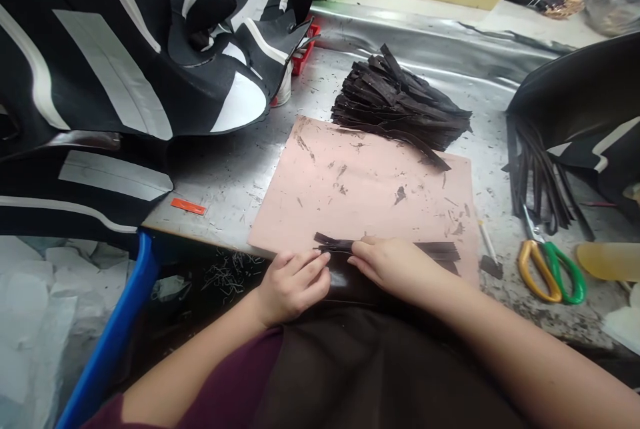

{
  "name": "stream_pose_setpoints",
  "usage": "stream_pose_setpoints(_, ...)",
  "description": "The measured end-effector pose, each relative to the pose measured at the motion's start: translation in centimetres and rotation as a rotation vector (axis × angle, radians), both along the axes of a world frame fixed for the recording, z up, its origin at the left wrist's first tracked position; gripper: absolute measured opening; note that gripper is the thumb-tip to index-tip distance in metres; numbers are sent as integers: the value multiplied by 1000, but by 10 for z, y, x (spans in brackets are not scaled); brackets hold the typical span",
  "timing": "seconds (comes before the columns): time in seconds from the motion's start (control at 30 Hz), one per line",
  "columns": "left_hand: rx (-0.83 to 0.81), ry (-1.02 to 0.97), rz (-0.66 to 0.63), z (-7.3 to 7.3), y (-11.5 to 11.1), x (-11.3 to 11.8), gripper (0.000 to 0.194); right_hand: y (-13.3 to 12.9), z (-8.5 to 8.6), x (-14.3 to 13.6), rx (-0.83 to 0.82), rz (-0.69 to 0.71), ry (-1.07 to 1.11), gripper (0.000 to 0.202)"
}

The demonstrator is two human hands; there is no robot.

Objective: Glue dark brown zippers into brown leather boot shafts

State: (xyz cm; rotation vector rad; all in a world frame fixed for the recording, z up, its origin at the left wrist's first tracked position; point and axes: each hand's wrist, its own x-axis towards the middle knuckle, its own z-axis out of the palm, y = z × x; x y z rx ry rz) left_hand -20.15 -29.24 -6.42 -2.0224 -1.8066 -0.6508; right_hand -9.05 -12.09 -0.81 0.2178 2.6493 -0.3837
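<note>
From the head camera, both hands sit at the near edge of the pink mat (360, 182). The left hand (290, 285) lies flat, fingers stretched out and together, tips pressing the left end of a dark strip (390, 249) lying across the mat's front edge. The right hand (387, 265) covers the strip's middle, fingers curled down onto it, though whether they pinch it is hard to tell. Behind the mat, a heap of dark strips (400, 105) is piled up. Off to the right, scissors (547, 269) rest on the metal table (235, 169).
</note>
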Motion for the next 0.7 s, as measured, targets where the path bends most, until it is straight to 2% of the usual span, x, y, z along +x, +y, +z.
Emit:
stream_pose_setpoints(0.3,-59,-32,10,0,1,0,12,0,2,0,19,-14,-16,28)
stream_pose_setpoints(0.43,-138,-55,36,3,0,-1,17,7,2,5,60,-77,-29,33)
stream_pose_setpoints(0.63,-185,-143,21,11,0,-1,24,16,0,10,-15,-138,-10,33)
stream_pose_setpoints(0.7,-185,-122,26,13,2,-1,34,16,-1,9,-9,-160,-15,32)
